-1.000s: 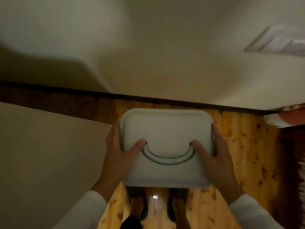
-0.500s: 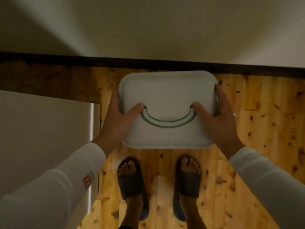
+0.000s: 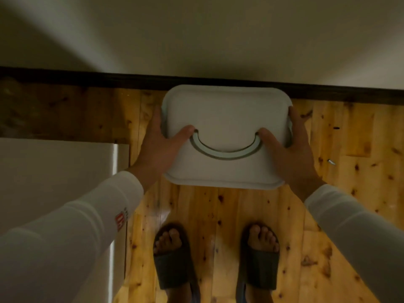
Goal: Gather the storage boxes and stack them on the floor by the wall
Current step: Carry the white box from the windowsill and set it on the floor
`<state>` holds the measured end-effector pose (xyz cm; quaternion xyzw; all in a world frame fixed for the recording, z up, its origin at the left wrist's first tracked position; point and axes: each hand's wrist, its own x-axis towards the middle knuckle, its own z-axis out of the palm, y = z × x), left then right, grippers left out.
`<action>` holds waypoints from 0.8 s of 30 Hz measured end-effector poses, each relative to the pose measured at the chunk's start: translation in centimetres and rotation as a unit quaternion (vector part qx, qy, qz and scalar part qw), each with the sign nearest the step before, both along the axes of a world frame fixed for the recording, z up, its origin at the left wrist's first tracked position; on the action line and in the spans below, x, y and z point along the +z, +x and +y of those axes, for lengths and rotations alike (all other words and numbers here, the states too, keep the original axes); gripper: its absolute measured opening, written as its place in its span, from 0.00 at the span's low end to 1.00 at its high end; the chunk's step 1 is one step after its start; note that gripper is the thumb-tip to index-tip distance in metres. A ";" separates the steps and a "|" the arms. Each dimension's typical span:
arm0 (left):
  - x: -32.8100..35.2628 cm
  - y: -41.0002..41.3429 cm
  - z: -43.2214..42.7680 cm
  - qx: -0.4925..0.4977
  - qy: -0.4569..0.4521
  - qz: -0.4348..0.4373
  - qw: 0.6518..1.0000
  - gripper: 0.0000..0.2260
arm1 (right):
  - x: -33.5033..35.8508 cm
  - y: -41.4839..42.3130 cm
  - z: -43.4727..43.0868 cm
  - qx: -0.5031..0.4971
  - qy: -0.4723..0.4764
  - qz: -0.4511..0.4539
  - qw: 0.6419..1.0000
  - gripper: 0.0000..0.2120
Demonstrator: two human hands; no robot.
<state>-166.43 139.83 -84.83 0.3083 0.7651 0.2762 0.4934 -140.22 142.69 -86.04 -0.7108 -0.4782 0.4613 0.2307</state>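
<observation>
Fingers (image 3: 156,119) of left hand (image 3: 159,147) curl round storage box (image 3: 227,114) side, thumb on lid beside handle (image 3: 225,153); right hand (image 3: 290,149) grips likewise. I see box over floor (image 3: 218,206), far edge at baseboard (image 3: 87,78) under wall (image 3: 218,40), ahead of 2 feet (image 3: 168,239).

Dim warm light pools on the knotty yellow plank floor (image 3: 218,206) before me; corners shadowed, picture slightly soft.
</observation>
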 end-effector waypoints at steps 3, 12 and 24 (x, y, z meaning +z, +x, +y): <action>-0.9 -0.5 0.6 0.003 -0.002 0.011 1.000 0.42 | -0.4 -0.5 0.6 0.004 -0.012 0.007 1.000 0.40; -2.8 -1.1 1.3 0.016 0.004 0.020 1.000 0.42 | -1.9 -1.3 2.0 0.019 0.007 -0.003 1.000 0.40; -2.1 -1.8 1.9 -0.005 -0.010 0.001 1.000 0.42 | -1.8 -1.1 2.4 0.034 -0.012 0.008 0.999 0.42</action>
